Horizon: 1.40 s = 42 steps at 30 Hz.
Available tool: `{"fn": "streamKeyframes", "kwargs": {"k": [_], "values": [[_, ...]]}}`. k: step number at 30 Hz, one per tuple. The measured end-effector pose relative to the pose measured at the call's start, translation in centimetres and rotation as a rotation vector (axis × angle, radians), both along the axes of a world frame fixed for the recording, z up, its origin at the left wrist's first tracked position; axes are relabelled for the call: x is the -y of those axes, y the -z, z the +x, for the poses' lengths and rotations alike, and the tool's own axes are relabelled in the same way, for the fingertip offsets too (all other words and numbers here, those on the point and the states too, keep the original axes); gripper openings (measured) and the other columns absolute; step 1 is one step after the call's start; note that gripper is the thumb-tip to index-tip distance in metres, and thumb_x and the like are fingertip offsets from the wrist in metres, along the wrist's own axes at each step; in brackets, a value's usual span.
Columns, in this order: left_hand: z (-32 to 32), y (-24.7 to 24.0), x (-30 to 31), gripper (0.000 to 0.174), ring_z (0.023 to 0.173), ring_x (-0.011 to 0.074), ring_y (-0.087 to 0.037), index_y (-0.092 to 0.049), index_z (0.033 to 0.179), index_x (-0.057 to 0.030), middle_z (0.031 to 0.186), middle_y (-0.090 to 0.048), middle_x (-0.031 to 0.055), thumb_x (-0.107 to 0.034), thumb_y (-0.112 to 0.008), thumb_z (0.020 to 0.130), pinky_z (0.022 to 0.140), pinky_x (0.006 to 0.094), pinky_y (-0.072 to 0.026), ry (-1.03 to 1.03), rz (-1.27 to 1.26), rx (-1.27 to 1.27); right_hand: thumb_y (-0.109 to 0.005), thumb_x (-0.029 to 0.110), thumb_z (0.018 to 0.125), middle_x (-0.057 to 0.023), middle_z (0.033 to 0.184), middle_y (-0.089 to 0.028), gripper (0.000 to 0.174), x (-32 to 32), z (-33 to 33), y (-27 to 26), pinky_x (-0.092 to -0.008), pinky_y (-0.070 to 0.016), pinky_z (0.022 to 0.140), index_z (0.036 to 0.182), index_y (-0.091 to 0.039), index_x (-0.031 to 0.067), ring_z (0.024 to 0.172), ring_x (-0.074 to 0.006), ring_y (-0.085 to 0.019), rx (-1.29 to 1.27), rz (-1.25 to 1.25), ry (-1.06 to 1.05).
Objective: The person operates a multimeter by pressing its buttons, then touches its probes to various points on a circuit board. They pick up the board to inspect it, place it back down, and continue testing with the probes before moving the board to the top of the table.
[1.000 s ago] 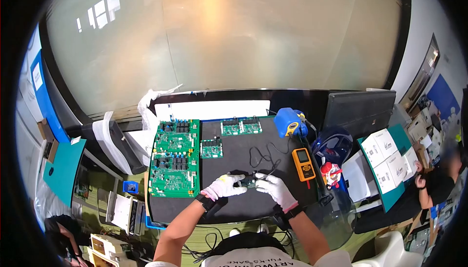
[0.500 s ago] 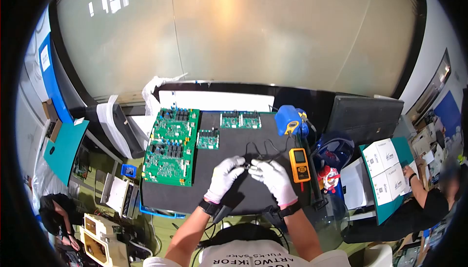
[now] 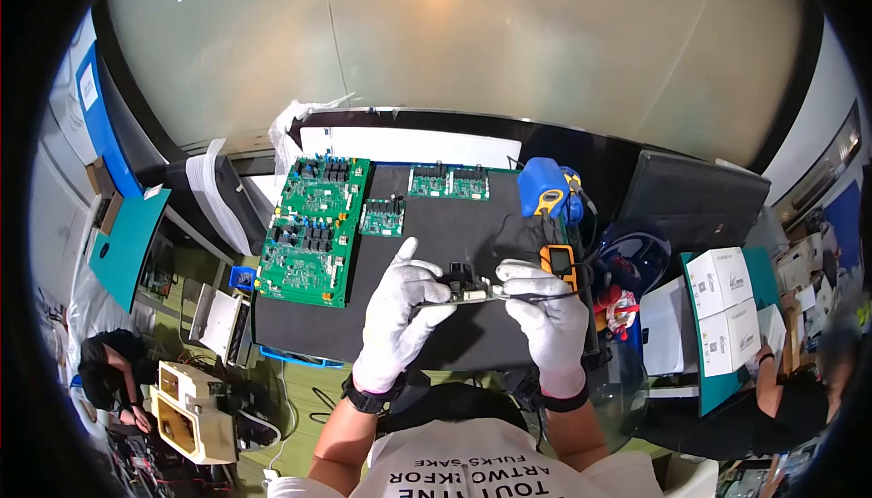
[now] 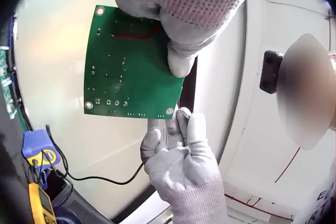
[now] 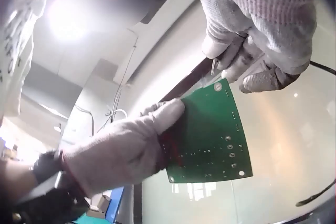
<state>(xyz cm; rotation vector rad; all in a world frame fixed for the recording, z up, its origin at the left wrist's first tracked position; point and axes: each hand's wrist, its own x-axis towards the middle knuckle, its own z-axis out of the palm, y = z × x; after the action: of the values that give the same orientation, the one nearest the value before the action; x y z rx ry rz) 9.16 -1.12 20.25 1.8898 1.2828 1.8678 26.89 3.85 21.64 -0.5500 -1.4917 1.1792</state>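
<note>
White gloves cover both hands. My left hand (image 3: 396,312) pinches a small green circuit board (image 3: 470,296) at its edge, dark parts facing up in the head view. In the left wrist view the board's underside (image 4: 123,66) shows a red wire, with the left thumb and fingers (image 4: 181,66) over one edge. My right hand (image 3: 548,321), fingers curled, holds a thin metal-tipped tool (image 5: 214,67) close to a corner of the board (image 5: 210,129); whether they touch is unclear. A black cable (image 3: 545,297) runs from the right hand.
Large green boards (image 3: 309,234) lie at the table's left, with smaller boards (image 3: 382,217) beside and behind them. A blue device (image 3: 543,187) and an orange meter (image 3: 559,264) stand on the right. Further right are white boxes (image 3: 729,338) and a seated person (image 3: 790,407).
Both hands and the board have come up off the tabletop, nearer the head camera. The right hand has moved across toward the meter, now partly covering it. The table sits higher in the head view.
</note>
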Motion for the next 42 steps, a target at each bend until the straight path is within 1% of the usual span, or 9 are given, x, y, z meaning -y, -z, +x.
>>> {"fn": "streamKeyframes", "kwargs": {"k": [1, 2, 4, 10, 12, 22, 26, 34, 42], "values": [[0.2, -0.4, 0.3, 0.016, 0.084, 0.0262, -0.059, -0.061, 0.080, -0.0037, 0.079, -0.058, 0.0077, -0.010, -0.072, 0.071, 0.104, 0.0513, -0.0309, 0.018, 0.002, -0.065, -0.065, -0.011, 0.067, -0.0145, 0.099, -0.065, 0.021, 0.2, 0.1, -0.1, -0.0259, -0.0505, 0.073, 0.086, -0.063, -0.0039, 0.086, -0.0207, -0.064, -0.003, -0.018, -0.018], [0.5, -0.8, 0.5, 0.016, 0.084, 0.0262, -0.059, -0.061, 0.080, -0.0037, 0.079, -0.058, 0.0077, -0.010, -0.072, 0.071, 0.104, 0.0513, -0.0309, 0.014, -0.006, -0.063, -0.065, -0.011, 0.067, -0.0145, 0.099, -0.065, 0.021, 0.2, 0.3, 0.0, -0.0259, -0.0505, 0.073, 0.086, -0.063, -0.0039, 0.086, -0.0207, -0.064, 0.000, -0.026, -0.022], [0.9, -1.4, 0.8, 0.016, 0.084, 0.0266, -0.060, -0.061, 0.080, -0.0040, 0.079, -0.058, 0.0079, -0.010, -0.073, 0.070, 0.102, 0.0519, -0.0332, -0.007, 0.001, -0.091, -0.061, -0.014, 0.067, -0.0192, 0.100, -0.064, 0.022, 0.2, 0.5, 0.0, -0.0229, -0.0489, 0.066, 0.087, -0.062, -0.0049, 0.081, -0.0176, -0.063, 0.069, 0.198, -0.007], [1.3, -2.2, 1.0, 0.019, 0.084, 0.0258, -0.060, -0.063, 0.081, -0.0047, 0.079, -0.058, 0.0071, -0.013, -0.074, 0.067, 0.100, 0.0522, -0.0356, -0.043, 0.027, -0.179, -0.062, -0.015, 0.064, -0.0215, 0.095, -0.064, 0.018, 0.3, 1.5, -0.7, -0.0274, -0.0517, 0.070, 0.081, -0.062, -0.0084, 0.082, -0.0227, -0.063, 0.239, 0.370, 0.035], [1.3, -2.6, 1.1, 0.019, 0.085, 0.0260, -0.060, -0.064, 0.081, -0.0049, 0.079, -0.058, 0.0067, -0.013, -0.074, 0.067, 0.100, 0.0520, -0.0359, -0.055, -0.008, -0.284, -0.073, 0.002, 0.063, -0.0064, 0.097, -0.066, 0.021, 0.2, 1.6, -0.6, -0.0300, -0.0511, 0.073, 0.083, -0.068, 0.0067, 0.087, -0.0205, -0.064, 0.207, 0.273, 0.039], [1.6, -3.2, 0.9, 0.019, 0.084, 0.0253, -0.060, -0.064, 0.081, -0.0057, 0.079, -0.057, 0.0057, -0.012, -0.074, 0.067, 0.098, 0.0529, -0.0366, -0.057, 0.006, -0.316, -0.073, 0.004, 0.063, -0.0073, 0.098, -0.066, 0.022, -0.9, 1.9, -0.6, -0.0321, -0.0493, 0.074, 0.084, -0.067, 0.0059, 0.088, -0.0221, -0.063, 0.174, 0.322, -0.073], [1.6, -3.4, 0.8, 0.020, 0.083, 0.0252, -0.061, -0.063, 0.082, -0.0064, 0.079, -0.057, 0.0053, -0.012, -0.074, 0.067, 0.098, 0.0532, -0.0366, -0.067, 0.013, -0.326, -0.073, 0.004, 0.063, -0.0068, 0.099, -0.066, 0.022, -0.7, 1.8, -0.3, -0.0325, -0.0494, 0.074, 0.084, -0.066, 0.0067, 0.089, -0.0216, -0.063, 0.165, 0.297, -0.053], [1.0, -3.2, 0.9, 0.021, 0.084, 0.0255, -0.061, -0.063, 0.083, -0.0064, 0.080, -0.057, 0.0053, -0.014, -0.074, 0.067, 0.099, 0.0533, -0.0362, -0.044, 0.009, -0.325, -0.074, 0.005, 0.064, -0.0039, 0.097, -0.066, 0.021, -0.5, 1.6, -1.1, -0.0324, -0.0497, 0.074, 0.083, -0.066, 0.0098, 0.088, -0.0202, -0.063, 0.291, 0.437, -0.004], [0.5, -2.7, 1.1, 0.018, 0.084, 0.0254, -0.061, -0.064, 0.078, -0.0046, 0.080, -0.059, 0.0060, -0.014, -0.074, 0.067, 0.100, 0.0528, -0.0358, -0.008, -0.037, -0.258, -0.074, 0.009, 0.064, -0.0039, 0.095, -0.066, 0.019, 0.0, 1.3, -1.2, -0.0323, -0.0507, 0.072, 0.081, -0.068, 0.0097, 0.087, -0.0202, -0.063, 0.379, 0.372, 0.009]]}}
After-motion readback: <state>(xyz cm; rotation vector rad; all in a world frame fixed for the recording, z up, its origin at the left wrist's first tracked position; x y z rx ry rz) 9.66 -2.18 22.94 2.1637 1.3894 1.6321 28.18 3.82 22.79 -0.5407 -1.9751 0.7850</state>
